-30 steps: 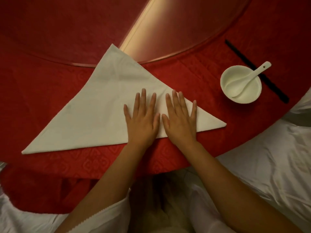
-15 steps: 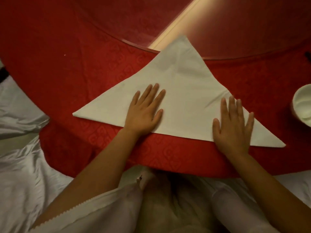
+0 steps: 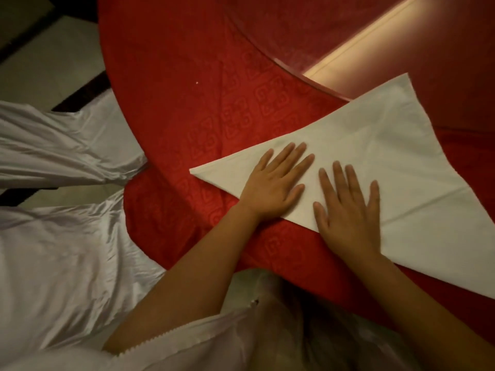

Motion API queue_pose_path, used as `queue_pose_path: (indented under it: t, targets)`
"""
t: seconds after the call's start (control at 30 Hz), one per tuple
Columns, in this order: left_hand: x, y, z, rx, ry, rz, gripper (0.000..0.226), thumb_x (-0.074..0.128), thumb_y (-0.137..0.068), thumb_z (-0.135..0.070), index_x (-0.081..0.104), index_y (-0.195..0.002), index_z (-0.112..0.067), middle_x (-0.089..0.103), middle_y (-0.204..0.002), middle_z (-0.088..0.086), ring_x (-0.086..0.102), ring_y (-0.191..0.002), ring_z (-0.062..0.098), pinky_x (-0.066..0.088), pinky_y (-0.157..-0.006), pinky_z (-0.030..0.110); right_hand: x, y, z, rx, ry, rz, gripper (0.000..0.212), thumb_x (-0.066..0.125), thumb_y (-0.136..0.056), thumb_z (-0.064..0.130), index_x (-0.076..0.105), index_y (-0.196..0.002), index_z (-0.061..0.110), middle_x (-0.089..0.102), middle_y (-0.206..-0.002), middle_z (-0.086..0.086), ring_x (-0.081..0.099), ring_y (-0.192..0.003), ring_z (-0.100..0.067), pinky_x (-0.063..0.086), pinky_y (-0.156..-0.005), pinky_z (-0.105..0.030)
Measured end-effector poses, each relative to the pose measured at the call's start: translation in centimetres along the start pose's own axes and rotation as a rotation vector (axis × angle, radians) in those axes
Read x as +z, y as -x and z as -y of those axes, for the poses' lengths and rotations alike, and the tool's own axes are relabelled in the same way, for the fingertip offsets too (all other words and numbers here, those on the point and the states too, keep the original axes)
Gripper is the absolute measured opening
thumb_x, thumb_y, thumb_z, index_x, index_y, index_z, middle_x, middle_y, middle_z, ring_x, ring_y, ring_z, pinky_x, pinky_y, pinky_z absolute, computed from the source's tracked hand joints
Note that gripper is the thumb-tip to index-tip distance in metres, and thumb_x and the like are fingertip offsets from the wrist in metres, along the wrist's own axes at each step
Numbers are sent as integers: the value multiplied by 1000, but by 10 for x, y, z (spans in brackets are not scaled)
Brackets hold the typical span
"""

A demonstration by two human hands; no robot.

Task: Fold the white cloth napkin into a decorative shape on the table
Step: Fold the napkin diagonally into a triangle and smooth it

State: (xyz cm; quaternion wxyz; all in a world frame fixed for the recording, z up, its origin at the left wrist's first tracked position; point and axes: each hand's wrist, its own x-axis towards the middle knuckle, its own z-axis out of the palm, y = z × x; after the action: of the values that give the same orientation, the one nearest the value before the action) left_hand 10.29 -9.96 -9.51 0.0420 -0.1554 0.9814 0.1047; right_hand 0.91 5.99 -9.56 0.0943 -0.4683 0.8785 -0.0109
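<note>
The white cloth napkin [image 3: 396, 162] lies flat on the red tablecloth [image 3: 187, 97], folded into a large triangle. Its long folded edge faces me, its left tip points left, and its apex lies on the glass turntable. My left hand [image 3: 276, 183] rests palm down on the napkin's left part, fingers spread. Beside it my right hand [image 3: 348, 210] presses flat on the napkin near the folded edge, fingers apart. Neither hand grips the cloth. The napkin's right tip is cut off by the frame.
A round glass turntable [image 3: 348, 36] covers the table's middle at the upper right. White satin-covered chairs [image 3: 53, 250] stand at the left, close to the table's rim. Tiled floor [image 3: 40, 62] shows at the upper left.
My view has swung left, so the napkin now sits at the right. My hands, spread apart half a second ago, are close together again near the napkin's left part. The bowl and spoon have left the view.
</note>
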Motion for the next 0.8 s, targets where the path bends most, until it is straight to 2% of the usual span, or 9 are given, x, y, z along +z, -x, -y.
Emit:
queue_pose_path:
  t: [0.17, 0.37, 0.53, 0.63, 0.73, 0.8]
  targets:
    - [-8, 16, 49, -17, -32, 12, 57, 22, -95, -41, 15, -148, -23, 14, -158, 2, 6, -145, 15, 1, -116, 37, 2, -2, 0, 0, -19, 2, 64, 18, -90, 47, 4, -149, 25, 8, -158, -6, 3, -145, -22, 3, -113, -54]
    - [-15, 23, 98, 43, -71, 39, 55, 17, -96, -39, 9, -148, -26, 1, -154, -6, 0, -143, 10, -7, -115, 45, 1, -1, 1, 4, -19, 7, 64, 18, -89, 47, 7, -148, 25, 7, -157, -5, 4, -145, -22, 3, -113, -54]
    - [-20, 22, 127, -57, -90, 18, 54, 13, -95, -39, 6, -147, -26, 7, -155, -3, 7, -144, 13, -6, -112, 55, 2, 0, -1, 2, -8, 10, 65, 20, -89, 46, 4, -148, 26, 3, -157, -3, 3, -145, -21, 2, -113, -53]
    - [-25, 22, 124, -149, -124, 21, 54, 9, -93, -43, -3, -144, -29, 7, -158, 1, 0, -143, 11, -9, -111, 55, 0, 0, -1, 6, -7, 17, 65, 21, -89, 45, 4, -148, 25, 5, -157, -3, 4, -145, -21, 3, -113, -53]
    - [-29, 24, 89, -324, -107, -151, 60, 15, -93, -46, 0, -147, -23, -2, -156, 1, -5, -143, 12, -12, -111, 53, -5, 1, 0, 19, -1, 31, 64, 22, -89, 44, 6, -148, 23, 10, -157, -6, 5, -145, -21, 6, -114, -55]
    - [-28, 21, 42, -314, 7, -294, 61, 19, -95, -46, 6, -149, -22, -2, -155, 1, 0, -145, 17, -11, -112, 51, -8, 1, 1, 15, -3, 37, 63, 20, -90, 43, 9, -148, 21, 12, -157, -6, 6, -145, -21, 7, -114, -54]
